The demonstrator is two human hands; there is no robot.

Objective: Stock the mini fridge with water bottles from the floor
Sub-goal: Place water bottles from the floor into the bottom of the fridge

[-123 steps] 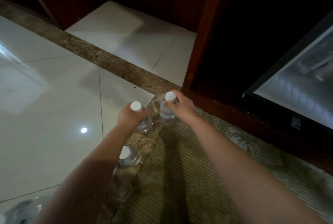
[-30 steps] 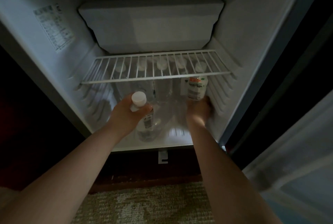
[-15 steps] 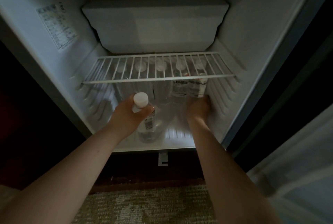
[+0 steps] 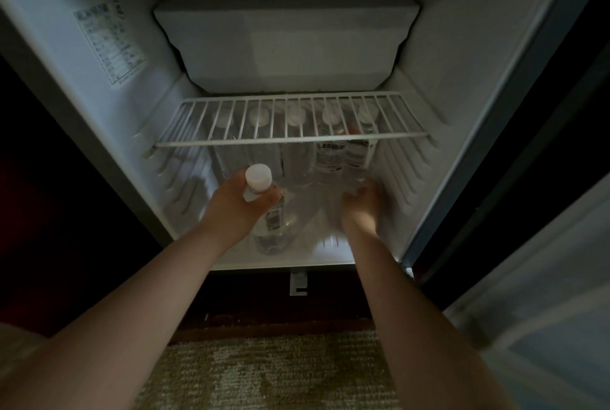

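One bottle in hand, more already standing inside.

My left hand (image 4: 236, 208) holds a water bottle (image 4: 275, 228), fingers (image 4: 268, 200) curled round its neck just under the white cap. The bottle is tilted, low at the front of the mini fridge (image 4: 462, 46); I cannot tell whether its base touches the floor. My right hand (image 4: 361, 211) is at the foot of the row of bottles (image 4: 330, 158) under the wire shelf (image 4: 290, 139). It is blurred, so I cannot tell whether its fingers grip a bottle or only touch one. I judge this to be the placing step. Next, the held bottle needs standing upright in front of the row without knocking its neighbours.
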